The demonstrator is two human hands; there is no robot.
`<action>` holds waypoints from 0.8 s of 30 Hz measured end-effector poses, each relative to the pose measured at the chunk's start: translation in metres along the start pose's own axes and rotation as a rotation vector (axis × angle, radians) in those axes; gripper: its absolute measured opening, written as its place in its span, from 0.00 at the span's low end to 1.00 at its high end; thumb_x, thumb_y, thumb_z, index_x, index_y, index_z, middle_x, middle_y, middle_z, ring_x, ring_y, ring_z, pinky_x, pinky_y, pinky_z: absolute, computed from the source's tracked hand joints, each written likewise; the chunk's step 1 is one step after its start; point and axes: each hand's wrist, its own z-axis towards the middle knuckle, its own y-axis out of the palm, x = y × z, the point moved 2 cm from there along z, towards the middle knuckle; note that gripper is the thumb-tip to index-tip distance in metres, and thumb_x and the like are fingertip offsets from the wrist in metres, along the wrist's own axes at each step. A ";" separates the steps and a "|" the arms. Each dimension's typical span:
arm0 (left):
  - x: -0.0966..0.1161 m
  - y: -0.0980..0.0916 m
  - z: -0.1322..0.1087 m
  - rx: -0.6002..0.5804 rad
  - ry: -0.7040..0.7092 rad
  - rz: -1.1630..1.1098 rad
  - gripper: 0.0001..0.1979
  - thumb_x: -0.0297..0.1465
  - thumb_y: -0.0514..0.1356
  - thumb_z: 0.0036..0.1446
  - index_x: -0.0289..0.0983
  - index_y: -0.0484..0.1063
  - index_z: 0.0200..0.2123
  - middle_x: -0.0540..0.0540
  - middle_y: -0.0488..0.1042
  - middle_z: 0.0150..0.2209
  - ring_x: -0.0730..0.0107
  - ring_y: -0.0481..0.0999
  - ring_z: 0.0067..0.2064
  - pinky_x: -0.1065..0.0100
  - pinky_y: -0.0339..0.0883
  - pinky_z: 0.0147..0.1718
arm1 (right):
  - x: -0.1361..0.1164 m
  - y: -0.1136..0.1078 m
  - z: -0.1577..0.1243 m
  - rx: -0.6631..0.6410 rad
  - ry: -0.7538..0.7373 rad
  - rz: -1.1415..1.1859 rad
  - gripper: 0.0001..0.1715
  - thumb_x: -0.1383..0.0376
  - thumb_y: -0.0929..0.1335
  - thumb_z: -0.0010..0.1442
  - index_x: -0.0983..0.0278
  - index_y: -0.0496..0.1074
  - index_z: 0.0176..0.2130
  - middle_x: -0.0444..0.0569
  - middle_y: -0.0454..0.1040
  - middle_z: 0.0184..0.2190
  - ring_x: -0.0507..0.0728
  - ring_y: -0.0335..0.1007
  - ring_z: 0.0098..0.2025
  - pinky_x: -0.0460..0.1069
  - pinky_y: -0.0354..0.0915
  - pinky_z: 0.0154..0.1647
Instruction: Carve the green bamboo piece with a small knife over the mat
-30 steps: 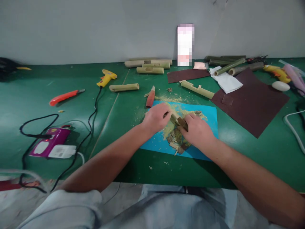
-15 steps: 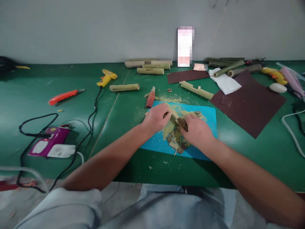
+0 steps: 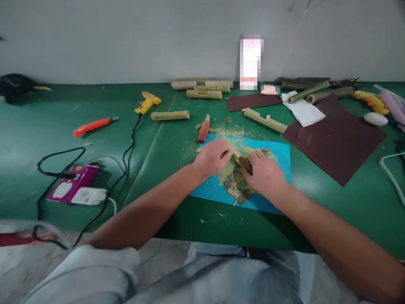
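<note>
My left hand is closed around one end of a short pale bamboo tube, held over a blue sheet. At the tube's other end, my right hand grips a small dark brown piece, which looks like folded sandpaper, against the bamboo. The fingers partly cover both. Beneath the hands, yellowish bamboo dust and brown scraps litter the blue sheet. Just beyond the left hand lies a red-handled knife.
Cut bamboo tubes lie along the wall, near a propped phone. Brown sandpaper sheets spread to the right. On the left are a yellow glue gun, an orange cutter and a purple power strip with trailing cords.
The view has shifted slightly, so everything on the table appears a little further right. Both hands keep their hold on the bamboo and the brown piece, almost in the same place.
</note>
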 end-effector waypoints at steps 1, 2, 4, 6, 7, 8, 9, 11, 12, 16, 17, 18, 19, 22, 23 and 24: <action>0.000 0.000 0.000 -0.021 0.014 -0.004 0.11 0.29 0.56 0.68 0.36 0.72 0.32 0.48 0.72 0.29 0.69 0.70 0.33 0.67 0.63 0.33 | 0.000 0.000 0.000 -0.006 -0.002 0.001 0.11 0.57 0.66 0.67 0.63 0.70 0.40 0.53 0.75 0.40 0.59 0.70 0.39 0.53 0.49 0.31; 0.000 0.000 0.000 -0.034 0.020 -0.002 0.11 0.28 0.56 0.68 0.36 0.72 0.32 0.48 0.72 0.29 0.69 0.70 0.33 0.67 0.63 0.33 | 0.000 0.000 0.000 -0.011 -0.002 0.001 0.11 0.57 0.66 0.67 0.63 0.70 0.39 0.53 0.75 0.40 0.59 0.70 0.39 0.52 0.49 0.31; -0.001 0.000 0.000 -0.009 -0.002 0.014 0.11 0.29 0.56 0.68 0.36 0.72 0.31 0.48 0.71 0.28 0.69 0.70 0.32 0.66 0.63 0.33 | 0.000 0.000 -0.001 -0.006 0.007 0.003 0.11 0.57 0.66 0.67 0.62 0.70 0.39 0.53 0.75 0.40 0.59 0.69 0.39 0.52 0.50 0.31; 0.002 0.001 -0.001 -0.003 -0.019 0.025 0.11 0.29 0.56 0.68 0.36 0.71 0.31 0.48 0.71 0.28 0.69 0.70 0.32 0.66 0.64 0.33 | 0.001 0.000 0.000 0.006 0.008 0.009 0.11 0.57 0.66 0.67 0.62 0.70 0.39 0.53 0.75 0.40 0.59 0.69 0.39 0.52 0.50 0.31; 0.004 0.002 -0.001 -0.032 -0.009 0.024 0.11 0.29 0.56 0.68 0.36 0.71 0.30 0.48 0.71 0.28 0.69 0.70 0.32 0.66 0.64 0.33 | 0.001 0.000 0.000 0.008 0.003 0.015 0.10 0.58 0.66 0.67 0.62 0.70 0.39 0.53 0.75 0.40 0.59 0.69 0.39 0.52 0.50 0.31; 0.007 0.003 -0.002 -0.070 0.005 0.018 0.12 0.29 0.56 0.68 0.37 0.71 0.30 0.48 0.72 0.29 0.69 0.71 0.32 0.66 0.64 0.32 | 0.001 0.000 0.000 0.005 -0.002 0.022 0.10 0.58 0.66 0.67 0.62 0.70 0.39 0.53 0.75 0.40 0.58 0.69 0.39 0.52 0.50 0.31; 0.010 0.004 -0.003 -0.102 0.021 0.009 0.12 0.29 0.56 0.68 0.37 0.71 0.31 0.47 0.73 0.29 0.69 0.71 0.32 0.67 0.64 0.32 | 0.001 0.000 0.001 0.001 -0.004 0.030 0.10 0.58 0.66 0.67 0.62 0.70 0.39 0.53 0.75 0.40 0.58 0.69 0.39 0.52 0.50 0.31; 0.014 0.003 -0.004 -0.101 0.039 -0.019 0.11 0.30 0.56 0.68 0.37 0.72 0.32 0.47 0.75 0.30 0.68 0.73 0.33 0.67 0.65 0.32 | 0.001 0.000 0.002 -0.008 0.011 0.041 0.11 0.57 0.66 0.67 0.62 0.69 0.39 0.53 0.75 0.40 0.58 0.70 0.39 0.52 0.50 0.31; 0.015 0.002 -0.005 -0.066 0.032 -0.034 0.11 0.30 0.56 0.68 0.37 0.73 0.33 0.47 0.75 0.31 0.68 0.74 0.34 0.67 0.66 0.33 | 0.001 -0.001 0.003 -0.011 0.020 0.044 0.11 0.57 0.66 0.67 0.62 0.69 0.39 0.53 0.76 0.41 0.58 0.70 0.39 0.52 0.51 0.31; 0.004 -0.003 -0.004 0.055 -0.030 -0.040 0.10 0.31 0.56 0.69 0.37 0.74 0.35 0.46 0.76 0.33 0.68 0.75 0.37 0.66 0.68 0.38 | 0.001 -0.001 0.004 -0.023 0.022 0.045 0.10 0.57 0.66 0.67 0.61 0.69 0.40 0.53 0.76 0.42 0.59 0.70 0.40 0.52 0.52 0.31; -0.001 -0.003 -0.004 0.067 -0.053 -0.025 0.10 0.31 0.57 0.69 0.37 0.75 0.35 0.46 0.76 0.33 0.68 0.75 0.37 0.65 0.69 0.39 | 0.001 -0.001 0.004 -0.021 0.022 0.044 0.10 0.57 0.66 0.67 0.61 0.69 0.40 0.53 0.76 0.42 0.59 0.71 0.40 0.52 0.52 0.31; -0.005 -0.003 -0.003 0.074 -0.076 -0.013 0.10 0.31 0.57 0.69 0.37 0.75 0.35 0.46 0.76 0.33 0.68 0.74 0.36 0.65 0.68 0.39 | 0.001 -0.001 0.003 -0.017 0.025 0.043 0.10 0.57 0.66 0.67 0.61 0.69 0.40 0.53 0.76 0.42 0.59 0.71 0.40 0.52 0.52 0.31; -0.009 -0.002 -0.002 0.081 -0.100 -0.007 0.10 0.31 0.57 0.69 0.36 0.75 0.35 0.46 0.75 0.32 0.68 0.74 0.36 0.65 0.68 0.38 | 0.002 -0.001 0.003 -0.014 0.028 0.043 0.10 0.57 0.66 0.67 0.61 0.69 0.40 0.53 0.76 0.42 0.59 0.71 0.40 0.52 0.52 0.31; -0.013 0.001 -0.001 0.066 -0.120 -0.036 0.09 0.31 0.58 0.68 0.36 0.75 0.34 0.47 0.75 0.32 0.68 0.73 0.35 0.66 0.68 0.38 | 0.001 0.000 0.003 -0.014 0.032 0.044 0.10 0.57 0.66 0.67 0.62 0.69 0.40 0.53 0.76 0.41 0.59 0.71 0.40 0.52 0.51 0.31; -0.013 0.001 -0.001 0.049 -0.108 -0.053 0.09 0.31 0.58 0.68 0.37 0.75 0.34 0.47 0.75 0.32 0.68 0.74 0.35 0.66 0.68 0.38 | 0.001 -0.001 0.003 -0.018 0.031 0.044 0.10 0.57 0.66 0.67 0.62 0.69 0.40 0.53 0.75 0.41 0.59 0.71 0.40 0.52 0.51 0.31; -0.012 0.002 -0.001 0.029 -0.093 -0.066 0.09 0.31 0.58 0.68 0.37 0.75 0.34 0.47 0.75 0.31 0.68 0.74 0.36 0.66 0.68 0.38 | 0.001 -0.001 0.003 -0.022 0.031 0.042 0.10 0.57 0.66 0.67 0.62 0.69 0.40 0.53 0.75 0.41 0.59 0.71 0.40 0.52 0.51 0.31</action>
